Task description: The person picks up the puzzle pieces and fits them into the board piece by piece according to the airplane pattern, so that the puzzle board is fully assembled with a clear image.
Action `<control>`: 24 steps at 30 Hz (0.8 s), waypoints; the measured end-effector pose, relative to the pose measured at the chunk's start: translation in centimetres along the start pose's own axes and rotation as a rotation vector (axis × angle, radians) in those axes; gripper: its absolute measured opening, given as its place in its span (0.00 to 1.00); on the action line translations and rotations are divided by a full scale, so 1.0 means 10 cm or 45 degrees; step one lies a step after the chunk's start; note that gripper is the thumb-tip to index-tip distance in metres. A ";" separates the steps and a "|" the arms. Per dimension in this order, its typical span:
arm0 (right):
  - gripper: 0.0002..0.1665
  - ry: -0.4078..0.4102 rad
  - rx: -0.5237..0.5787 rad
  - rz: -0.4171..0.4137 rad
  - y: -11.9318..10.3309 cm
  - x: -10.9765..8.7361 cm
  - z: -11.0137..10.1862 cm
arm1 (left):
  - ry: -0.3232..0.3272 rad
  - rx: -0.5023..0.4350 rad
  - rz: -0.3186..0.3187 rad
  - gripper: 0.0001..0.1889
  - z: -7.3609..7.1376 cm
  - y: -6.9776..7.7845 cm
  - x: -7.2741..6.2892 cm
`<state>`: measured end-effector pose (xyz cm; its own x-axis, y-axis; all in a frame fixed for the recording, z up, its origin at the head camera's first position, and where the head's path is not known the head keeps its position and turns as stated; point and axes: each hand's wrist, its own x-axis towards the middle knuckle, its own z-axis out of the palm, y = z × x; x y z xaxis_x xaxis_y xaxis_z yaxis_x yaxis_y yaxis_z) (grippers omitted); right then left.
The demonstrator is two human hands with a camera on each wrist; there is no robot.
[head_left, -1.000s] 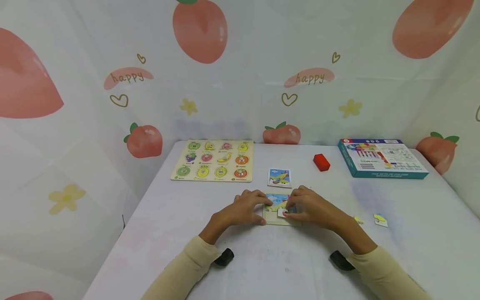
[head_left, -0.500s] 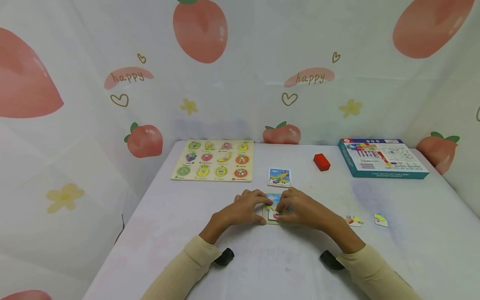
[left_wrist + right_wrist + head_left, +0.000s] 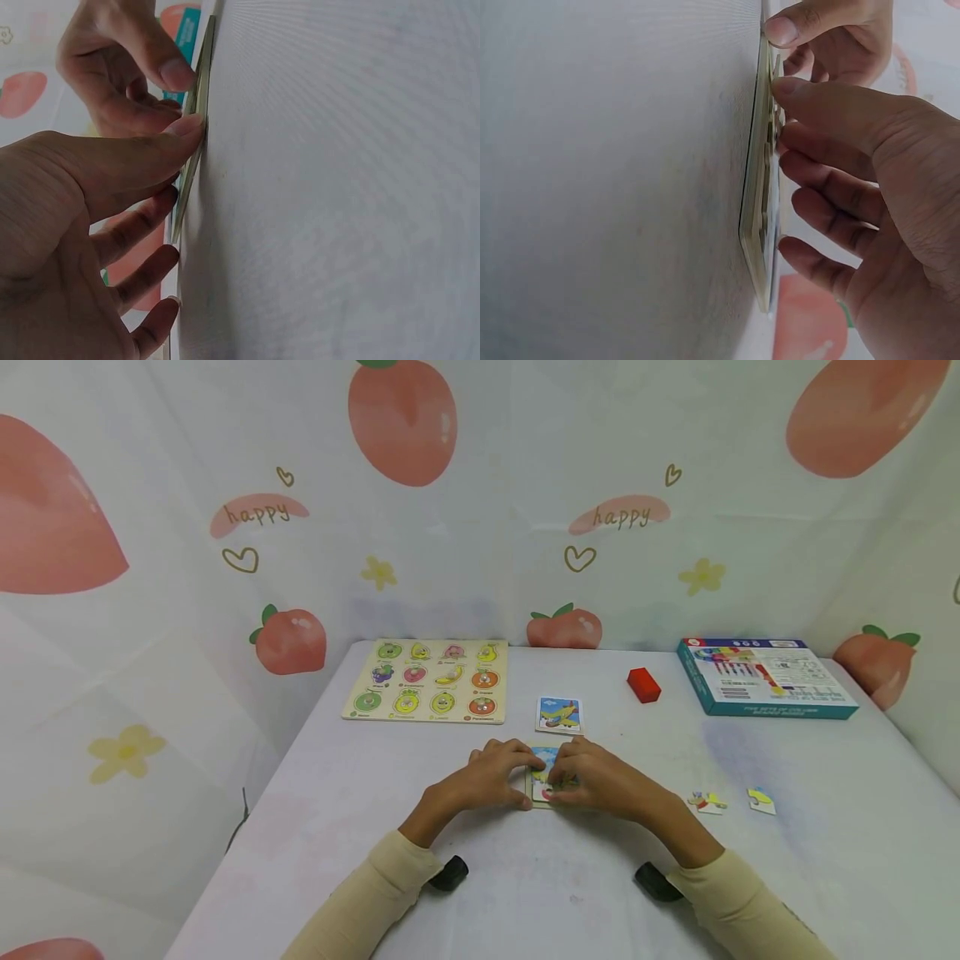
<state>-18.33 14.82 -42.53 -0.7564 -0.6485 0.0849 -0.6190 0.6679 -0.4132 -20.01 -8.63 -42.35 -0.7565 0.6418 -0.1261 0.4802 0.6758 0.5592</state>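
Observation:
In the head view my left hand (image 3: 487,775) holds the left side of a small wooden puzzle board (image 3: 540,806), thumb at the near corner and fingers on the picture. My right hand (image 3: 600,779) pinches a white-bottomed jigsaw piece (image 3: 541,792) at the board's lower left, below the blue-sky part. The right hand covers much of the board's right half. From the right wrist, the right thumb (image 3: 791,88) presses at the piece, with the board's edge (image 3: 753,259) low along the table. Two loose jigsaw pieces, one with red and yellow (image 3: 707,803), one yellow (image 3: 762,801), lie to the right.
An airplane picture tile (image 3: 558,716) lies just beyond the board. Farther back are a wooden fruit puzzle (image 3: 425,681) at left, a red block (image 3: 643,685) and a flat teal-edged box (image 3: 767,678) at right. A printed curtain (image 3: 480,527) rises behind the table.
My right hand has moved left across the board with the jigsaw piece, which now sits flatter at the lower left. The red-and-yellow loose piece has come into view. My left hand stays put.

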 end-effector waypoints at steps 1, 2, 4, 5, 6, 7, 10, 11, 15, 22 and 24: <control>0.09 -0.005 0.001 0.005 0.00 0.00 0.00 | 0.000 -0.001 0.000 0.30 0.00 0.00 0.00; 0.09 -0.008 0.005 0.008 0.00 0.00 0.00 | 0.000 -0.002 -0.001 0.30 0.00 0.00 0.00; 0.10 -0.016 0.010 0.016 -0.01 0.01 0.00 | -0.001 -0.004 -0.001 0.30 0.00 0.00 0.00; 0.10 -0.021 0.012 0.022 -0.01 0.01 -0.01 | -0.002 -0.006 -0.002 0.30 -0.01 0.00 0.00; 0.11 -0.024 0.016 0.025 -0.02 0.01 -0.01 | -0.004 -0.010 -0.003 0.30 -0.01 0.00 0.00; 0.11 -0.028 0.018 0.027 -0.02 0.01 -0.01 | -0.006 -0.014 -0.005 0.30 -0.01 0.00 0.00; 0.13 -0.036 0.023 0.036 -0.02 0.01 -0.01 | -0.011 -0.024 -0.007 0.30 -0.01 0.00 0.00; 0.13 -0.038 0.021 0.039 -0.02 0.01 -0.02 | -0.012 -0.026 -0.007 0.30 0.00 0.00 0.00; 0.12 -0.047 0.022 0.035 -0.03 0.00 -0.02 | -0.016 -0.018 -0.004 0.29 0.00 -0.01 0.00; 0.11 -0.075 0.008 0.033 -0.04 0.00 -0.02 | -0.020 -0.017 0.007 0.29 0.00 -0.01 0.00; 0.12 -0.084 0.002 0.034 -0.04 0.00 -0.03 | -0.018 -0.015 0.008 0.28 0.00 -0.01 0.00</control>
<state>-18.16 14.68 -42.13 -0.7573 -0.6529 0.0140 -0.5981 0.6850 -0.4160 -20.06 -8.74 -42.39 -0.7472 0.6509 -0.1343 0.4793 0.6677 0.5696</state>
